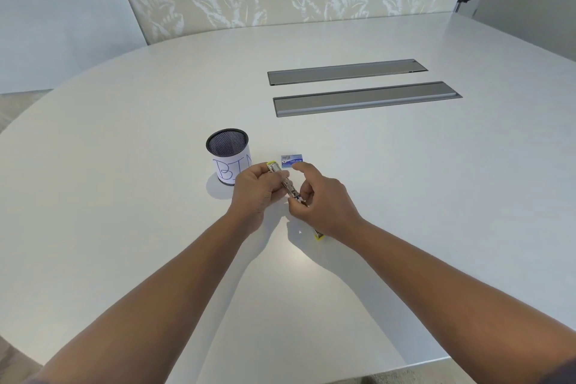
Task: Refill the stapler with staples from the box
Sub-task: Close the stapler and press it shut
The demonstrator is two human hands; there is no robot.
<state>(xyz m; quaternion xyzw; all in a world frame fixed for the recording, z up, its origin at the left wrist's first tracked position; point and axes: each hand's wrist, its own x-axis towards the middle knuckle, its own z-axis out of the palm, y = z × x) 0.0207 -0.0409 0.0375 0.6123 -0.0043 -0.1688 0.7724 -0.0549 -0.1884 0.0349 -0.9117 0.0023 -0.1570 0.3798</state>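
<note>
A small yellow stapler (286, 181) with a metal magazine lies opened out between my hands above the white table. My left hand (257, 185) grips its far end, where a yellow tip shows by the thumb. My right hand (321, 199) pinches the metal part near the middle, index finger raised. The stapler's other yellow end (319, 236) pokes out under my right wrist. A small blue box of staples (292, 161) lies on the table just beyond my fingers, untouched.
A black mesh cup (228, 159) with a paper label reading "BIN" stands left of the stapler. Two long grey cable hatches (364, 98) are set into the white table (124, 165) further back. A patterned wall panel rises behind the table.
</note>
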